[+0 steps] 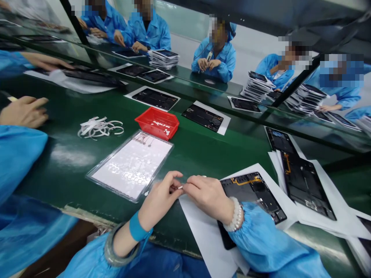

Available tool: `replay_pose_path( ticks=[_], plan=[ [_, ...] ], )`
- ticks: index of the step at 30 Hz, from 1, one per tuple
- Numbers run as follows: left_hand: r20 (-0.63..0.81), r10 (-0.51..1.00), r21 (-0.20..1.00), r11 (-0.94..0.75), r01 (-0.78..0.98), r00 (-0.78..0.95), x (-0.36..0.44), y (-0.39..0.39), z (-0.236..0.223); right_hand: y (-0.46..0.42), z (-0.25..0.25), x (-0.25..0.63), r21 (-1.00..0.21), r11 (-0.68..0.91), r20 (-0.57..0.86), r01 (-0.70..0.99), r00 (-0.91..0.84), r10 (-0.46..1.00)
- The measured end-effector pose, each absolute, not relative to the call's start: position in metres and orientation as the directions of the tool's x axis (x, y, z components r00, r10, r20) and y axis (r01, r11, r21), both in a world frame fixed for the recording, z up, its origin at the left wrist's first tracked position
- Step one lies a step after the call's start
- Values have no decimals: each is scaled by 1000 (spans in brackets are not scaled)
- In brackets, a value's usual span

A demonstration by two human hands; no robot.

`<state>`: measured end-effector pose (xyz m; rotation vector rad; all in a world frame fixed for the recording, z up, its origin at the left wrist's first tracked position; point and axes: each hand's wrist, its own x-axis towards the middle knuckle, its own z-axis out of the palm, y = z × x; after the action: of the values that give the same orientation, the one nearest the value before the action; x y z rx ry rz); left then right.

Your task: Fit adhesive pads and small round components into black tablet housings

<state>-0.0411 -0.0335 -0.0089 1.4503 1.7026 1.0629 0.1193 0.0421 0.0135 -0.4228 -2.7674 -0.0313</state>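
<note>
My left hand (162, 193) and my right hand (204, 193) meet fingertip to fingertip over the bench's front part. Between them shows a small white piece (181, 187), pinched by the left fingers; its kind is too small to tell. The right fingertips are closed at the same spot, and what they grip is hidden. Under my right forearm lies a black tablet housing (261, 193) with an orange flex cable, resting on white paper (199, 235). Left of my hands is a clear plastic sleeve (131, 166) with a white sheet and several small pieces on it.
A red parts bin (158, 122) with small white bits stands behind the sleeve. Curled white strips (100, 127) lie to the left, near a co-worker's hand (24, 112). More tablet housings (307, 183) on paper crowd the right. Co-workers in blue sit across the bench.
</note>
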Motion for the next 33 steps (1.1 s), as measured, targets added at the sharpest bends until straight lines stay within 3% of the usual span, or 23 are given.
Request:
replay_pose_path(
  ticks=[3, 6, 8, 10, 13, 16, 20, 33],
  plan=[
    [47, 990, 812, 39, 582, -133, -45, -32, -12, 41, 16, 134, -151, 943, 428, 296, -840, 332],
    [185, 975, 625, -23, 780, -119, -52, -27, -14, 48, 22, 164, -460, 788, 440, 408, -667, 602],
    [357, 932, 424, -98, 900, -67, -52, -23, -13, 52, 22, 189, -635, 606, 333, 478, -539, 774],
    [466, 878, 247, -249, 936, 111, -42, -21, -12, 51, 13, 211, -704, 449, 178, 551, -476, 862],
    [413, 761, 120, -590, 799, 500, -13, -20, -14, 40, -6, 228, -678, 331, 24, 657, -430, 903],
    [312, 653, 78, -742, 666, 691, 14, -21, -21, 26, -18, 226, -640, 286, 17, 713, -360, 933],
    [237, 636, 63, -764, 642, 734, 23, -19, -28, 16, -17, 217, -621, 245, 51, 744, -274, 960],
    [250, 646, 83, -756, 649, 721, 20, -19, -29, 10, -18, 212, -604, 210, 56, 769, -222, 973]
  ],
)
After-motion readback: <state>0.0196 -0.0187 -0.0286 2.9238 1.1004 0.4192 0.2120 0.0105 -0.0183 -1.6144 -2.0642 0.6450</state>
